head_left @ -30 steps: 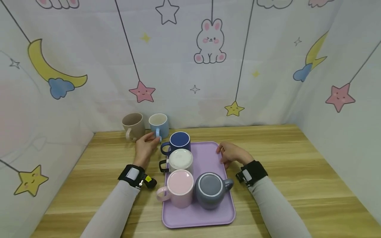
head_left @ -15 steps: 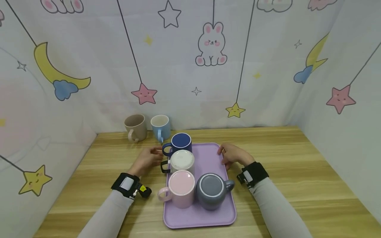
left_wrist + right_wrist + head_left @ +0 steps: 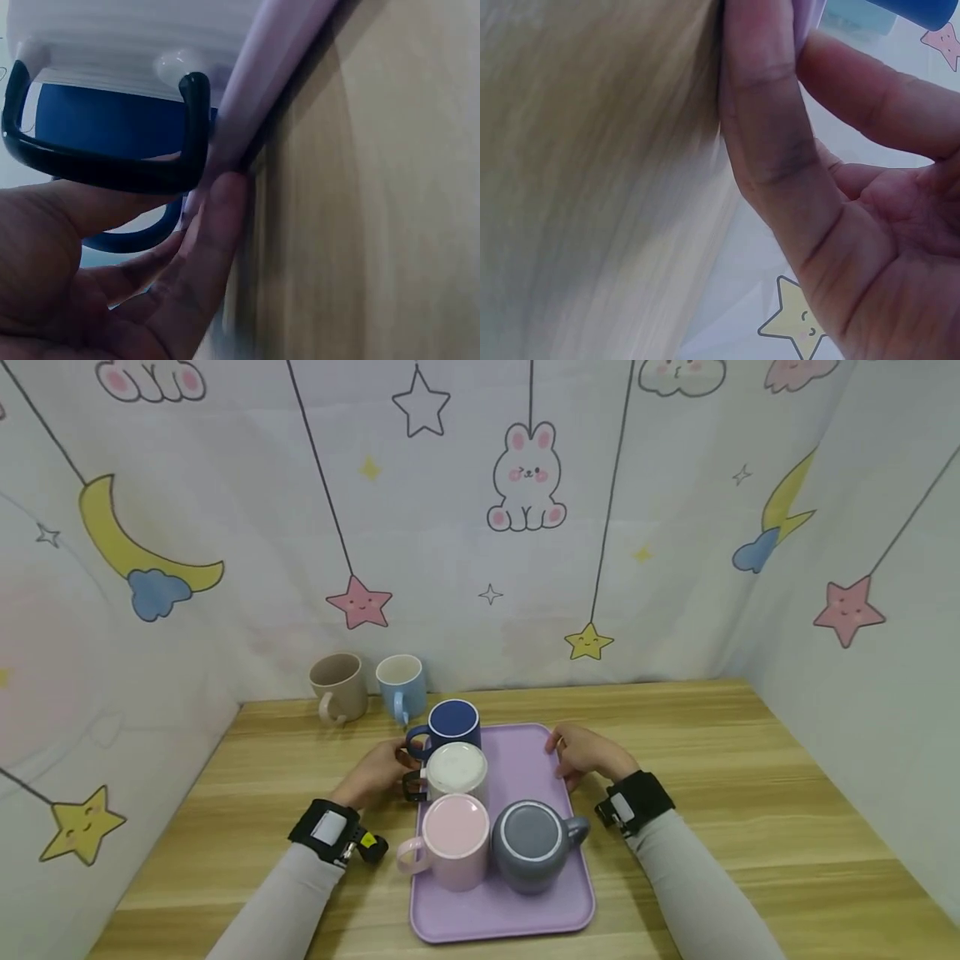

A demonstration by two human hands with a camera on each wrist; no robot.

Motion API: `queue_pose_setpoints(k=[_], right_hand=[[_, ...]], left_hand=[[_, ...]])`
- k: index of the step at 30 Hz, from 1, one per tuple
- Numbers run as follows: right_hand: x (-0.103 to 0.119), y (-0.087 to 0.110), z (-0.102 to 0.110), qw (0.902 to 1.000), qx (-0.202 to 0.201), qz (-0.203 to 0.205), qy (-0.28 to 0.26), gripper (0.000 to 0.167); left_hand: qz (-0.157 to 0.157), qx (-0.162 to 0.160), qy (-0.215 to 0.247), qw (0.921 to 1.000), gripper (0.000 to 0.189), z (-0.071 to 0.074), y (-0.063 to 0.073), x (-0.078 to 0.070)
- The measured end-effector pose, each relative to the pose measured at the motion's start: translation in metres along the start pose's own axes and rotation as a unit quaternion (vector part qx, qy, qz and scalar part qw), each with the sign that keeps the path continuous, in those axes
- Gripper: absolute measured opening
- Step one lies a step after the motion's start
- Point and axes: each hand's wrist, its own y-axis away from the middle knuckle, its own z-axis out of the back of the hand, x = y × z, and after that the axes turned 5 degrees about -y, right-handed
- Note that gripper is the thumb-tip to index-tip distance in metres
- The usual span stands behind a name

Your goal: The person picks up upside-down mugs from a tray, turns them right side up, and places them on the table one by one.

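Observation:
A lilac tray [image 3: 517, 917] bears upside-down mugs: navy [image 3: 453, 720], white with a black handle [image 3: 456, 767], pink [image 3: 456, 839] and grey [image 3: 531, 843]. My left hand [image 3: 378, 770] is at the tray's left edge, beside the navy and white mugs' handles. In the left wrist view its fingers [image 3: 214, 225] lie against the outer rim, while the black handle [image 3: 112, 171] partly hides the thumb. My right hand [image 3: 588, 752] pinches the tray's right rim near the far corner. In the right wrist view the thumb [image 3: 877, 97] is over the rim, with a finger outside it.
Behind the tray at the left, a beige mug [image 3: 339, 687] and a light blue mug [image 3: 401, 683] stand upright near the back curtain [image 3: 465, 543]. All of this rests on a wooden table [image 3: 712, 777], with printed curtains at the back and sides.
My left hand has moved from the light blue mug's handle toward me and to the tray's left edge. My right hand has stayed at the right rim, and the mugs keep their places.

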Motion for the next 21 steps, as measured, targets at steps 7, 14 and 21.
queue_pose_setpoints(k=[7, 14, 21], right_hand=[[0.000, -0.001, -0.002, 0.9999, 0.000, 0.005, 0.009, 0.037], [0.002, 0.001, -0.002, 0.9995, 0.002, -0.008, 0.029, 0.036], [0.010, 0.004, -0.002, 0.9969, 0.026, 0.007, 0.073, 0.036]], left_hand=[[-0.013, -0.019, -0.026, 0.9994, 0.049, -0.002, 0.000, 0.002], [-0.041, -0.047, -0.083, 0.9946, 0.055, -0.005, -0.001, 0.002], [-0.015, -0.058, -0.057, 0.9966, 0.056, -0.006, -0.001, 0.005]])
